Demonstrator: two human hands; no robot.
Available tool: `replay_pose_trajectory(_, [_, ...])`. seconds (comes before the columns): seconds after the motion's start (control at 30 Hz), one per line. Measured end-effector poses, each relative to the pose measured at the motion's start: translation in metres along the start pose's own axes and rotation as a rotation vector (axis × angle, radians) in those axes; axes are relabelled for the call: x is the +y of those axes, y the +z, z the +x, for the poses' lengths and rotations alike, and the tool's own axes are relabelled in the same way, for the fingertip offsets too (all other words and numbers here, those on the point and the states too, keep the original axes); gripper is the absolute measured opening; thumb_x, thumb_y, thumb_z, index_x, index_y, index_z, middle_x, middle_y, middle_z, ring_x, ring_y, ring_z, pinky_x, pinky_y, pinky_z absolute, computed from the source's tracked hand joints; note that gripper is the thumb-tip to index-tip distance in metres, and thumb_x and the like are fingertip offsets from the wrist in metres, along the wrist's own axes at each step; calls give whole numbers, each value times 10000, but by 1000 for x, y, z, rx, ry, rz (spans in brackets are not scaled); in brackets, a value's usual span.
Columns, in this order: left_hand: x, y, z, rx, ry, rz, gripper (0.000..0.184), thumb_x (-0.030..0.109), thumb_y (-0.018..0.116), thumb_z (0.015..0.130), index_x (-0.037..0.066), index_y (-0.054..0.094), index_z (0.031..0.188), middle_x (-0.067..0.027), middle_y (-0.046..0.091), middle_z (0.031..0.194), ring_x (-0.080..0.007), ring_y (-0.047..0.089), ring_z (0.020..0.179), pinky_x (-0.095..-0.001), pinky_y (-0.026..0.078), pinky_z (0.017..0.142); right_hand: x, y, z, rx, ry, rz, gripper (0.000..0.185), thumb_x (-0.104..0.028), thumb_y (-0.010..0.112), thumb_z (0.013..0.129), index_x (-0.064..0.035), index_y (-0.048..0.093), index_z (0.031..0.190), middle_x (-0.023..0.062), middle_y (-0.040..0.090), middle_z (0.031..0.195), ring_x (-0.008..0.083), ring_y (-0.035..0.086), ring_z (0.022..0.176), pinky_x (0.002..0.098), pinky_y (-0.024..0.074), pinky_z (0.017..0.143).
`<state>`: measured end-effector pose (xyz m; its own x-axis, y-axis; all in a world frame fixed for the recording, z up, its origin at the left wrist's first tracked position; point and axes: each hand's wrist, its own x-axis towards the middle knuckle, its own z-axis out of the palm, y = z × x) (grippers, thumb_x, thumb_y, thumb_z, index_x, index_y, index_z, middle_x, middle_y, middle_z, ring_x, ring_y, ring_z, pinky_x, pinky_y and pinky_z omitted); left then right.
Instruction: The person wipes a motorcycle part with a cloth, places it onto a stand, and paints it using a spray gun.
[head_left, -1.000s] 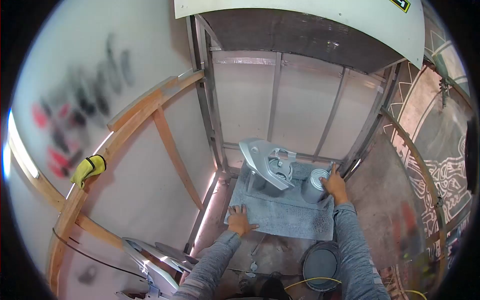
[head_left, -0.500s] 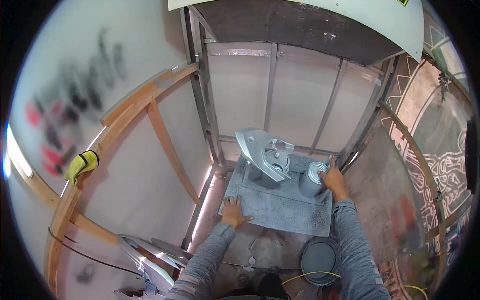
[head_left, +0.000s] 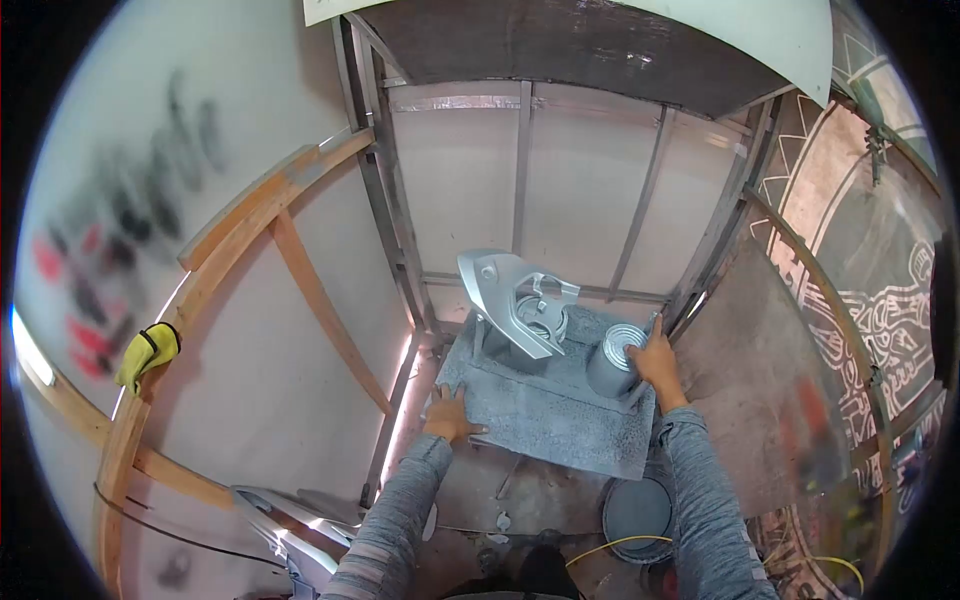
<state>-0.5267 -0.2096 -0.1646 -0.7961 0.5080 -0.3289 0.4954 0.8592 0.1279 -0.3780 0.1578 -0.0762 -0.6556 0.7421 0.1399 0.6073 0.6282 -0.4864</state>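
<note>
A grey, paint-speckled board (head_left: pixel 550 425) is in front of me. On it stand a silver moulded panel (head_left: pixel 505 300) with a round cut-out and, at the right, a grey paint can (head_left: pixel 612 365) with a ringed lid. My left hand (head_left: pixel 449 416) rests at the board's left edge, fingers spread and thumb stretched out over the surface. At the right edge is my right hand (head_left: pixel 655 362), its thumb against the can's rim and its index finger extended toward the board's far corner. Its other fingers are partly hidden.
A round dark bucket (head_left: pixel 638 510) stands on the floor below the board, with a yellow hose (head_left: pixel 605 546) across it. Wooden beams (head_left: pixel 245 225) run along the left wall, bearing a yellow-green glove (head_left: pixel 150 352). More silver panels (head_left: pixel 290 525) are at lower left.
The board has turned slightly clockwise, its left side swinging away from me with the panel and can on it. My left hand has moved forward with that edge. The view has shifted a little.
</note>
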Motion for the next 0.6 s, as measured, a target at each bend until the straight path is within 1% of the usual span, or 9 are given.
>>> replay_pose_trajectory(0.07, [-2,1,0,7,10,-6,1234,715,760,607,102,216,1530,-260,270,1505,-476,235,1402,-521,330,1119,0,0,0,2,4,14,1042,-321,742,744,-39,121,1532,356,498,1289,480,549,1152,475,460,973])
replay_pose_trajectory(0.13, [-4,5,3,14,19,-14,1233,723,754,606,103,220,1529,-259,264,1508,-475,229,1405,-533,339,1111,-3,-3,-1,-7,14,-1,1051,-326,744,744,-3,119,1526,343,528,1271,468,545,1168,460,448,990])
replay_pose_trajectory(0.2, [-3,5,3,26,28,25,1244,733,747,603,112,204,1535,-254,268,1507,-474,219,1410,-547,352,1099,-3,-1,-3,2,7,-4,1049,-325,743,744,-3,121,1525,344,529,1269,470,549,1160,463,450,987])
replay_pose_trajectory(0.37, [-1,-3,-2,-30,-4,-26,1252,730,747,606,137,173,1546,-254,234,1529,-474,180,1426,-534,338,1114,-4,-3,-5,23,-1,-9,1048,-327,742,738,-6,128,1525,342,534,1256,475,561,1136,471,456,976])
replay_pose_trajectory(0.43, [-3,0,0,-34,-3,-39,1249,729,745,610,144,165,1549,-255,221,1536,-473,166,1431,-530,334,1118,-5,-4,-7,-20,29,-17,1037,-335,728,750,-33,118,1532,347,487,1304,481,557,1135,479,464,964])
replay_pose_trajectory(0.53, [-7,6,7,-9,18,-18,1247,719,745,623,149,141,1554,-258,182,1551,-467,135,1443,-545,333,1113,-5,-4,-9,-19,34,-14,1037,-331,727,749,-29,117,1532,348,468,1329,485,550,1143,480,457,975])
replay_pose_trajectory(0.6, [-8,7,10,-14,21,-39,1233,692,747,650,145,116,1557,-265,144,1565,-473,113,1448,-546,312,1123,-6,-3,-11,-4,38,-15,1036,-326,727,749,-32,116,1532,345,472,1328,487,551,1142,481,456,978])
